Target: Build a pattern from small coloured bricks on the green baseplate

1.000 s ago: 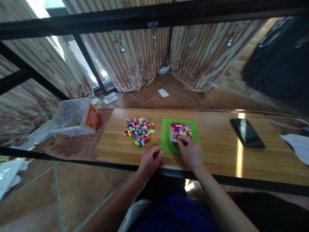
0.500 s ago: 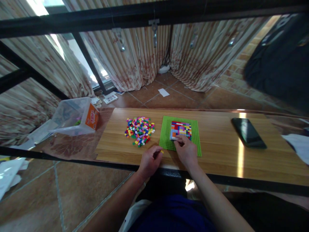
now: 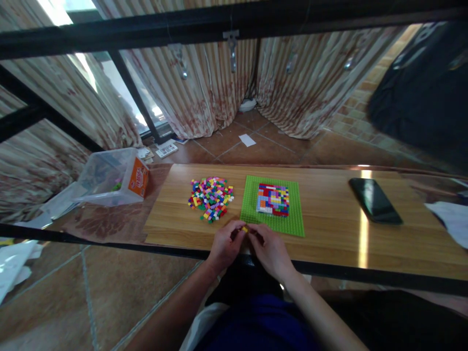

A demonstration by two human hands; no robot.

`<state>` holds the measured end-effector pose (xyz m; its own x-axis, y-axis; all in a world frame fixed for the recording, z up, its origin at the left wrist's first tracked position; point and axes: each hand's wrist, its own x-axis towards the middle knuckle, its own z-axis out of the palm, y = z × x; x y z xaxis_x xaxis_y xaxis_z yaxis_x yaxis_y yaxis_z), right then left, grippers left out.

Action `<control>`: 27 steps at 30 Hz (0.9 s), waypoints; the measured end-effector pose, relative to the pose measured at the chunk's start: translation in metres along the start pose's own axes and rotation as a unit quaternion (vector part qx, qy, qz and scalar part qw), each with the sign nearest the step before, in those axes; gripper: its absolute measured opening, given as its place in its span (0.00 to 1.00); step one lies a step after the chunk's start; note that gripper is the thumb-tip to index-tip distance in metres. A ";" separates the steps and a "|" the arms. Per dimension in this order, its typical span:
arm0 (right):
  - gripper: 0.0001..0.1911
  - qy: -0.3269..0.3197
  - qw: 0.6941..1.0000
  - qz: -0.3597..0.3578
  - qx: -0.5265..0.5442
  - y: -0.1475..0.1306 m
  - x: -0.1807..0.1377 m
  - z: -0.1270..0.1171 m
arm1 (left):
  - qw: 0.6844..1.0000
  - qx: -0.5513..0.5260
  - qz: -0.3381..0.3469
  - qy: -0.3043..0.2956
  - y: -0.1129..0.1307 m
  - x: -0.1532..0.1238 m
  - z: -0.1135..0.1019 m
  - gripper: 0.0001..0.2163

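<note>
1 yellow brick (image 3: 244,229) is at lower centre, pinched by the left hand (image 3: 225,243). The right hand (image 3: 272,249) meets it with bent fingers; I cannot tell whether they grip. 2 forearms slant inward from the bottom edge. Right of centre, 1 green board (image 3: 250,195) bears 1 multicoloured block (image 3: 272,201); left of centre lies 1 brick heap (image 3: 211,199).

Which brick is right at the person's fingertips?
The yellow brick, between left hand and right hand; those in the pile and on the green board are untouched.
</note>
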<state>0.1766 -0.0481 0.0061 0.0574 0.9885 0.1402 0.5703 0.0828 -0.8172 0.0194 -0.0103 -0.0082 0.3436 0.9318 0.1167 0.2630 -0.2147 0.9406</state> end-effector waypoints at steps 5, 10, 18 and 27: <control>0.13 0.004 1.000 -0.001 -0.010 -0.005 -0.004 0.010 | 1.000 -0.006 -0.001 0.001 -0.003 0.000 -0.001 0.10; 0.12 0.023 0.999 0.026 0.024 -0.006 -0.004 0.004 | 1.000 -0.014 -0.012 -0.003 0.000 0.000 0.000 0.11; 0.17 0.178 0.977 0.109 -0.041 0.013 0.016 -0.023 | 0.999 0.029 -0.020 -0.005 0.005 -0.001 0.000 0.11; 0.16 0.181 0.955 0.133 -0.194 0.008 0.035 -0.023 | 0.999 0.037 -0.004 -0.004 0.003 -0.001 0.001 0.10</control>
<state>0.2020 -0.0162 0.0173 0.4824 0.8532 0.1983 0.7526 -0.2879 -0.5921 0.0210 -0.0123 -0.0060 0.3491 0.9310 0.1070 0.3307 -0.2292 0.9155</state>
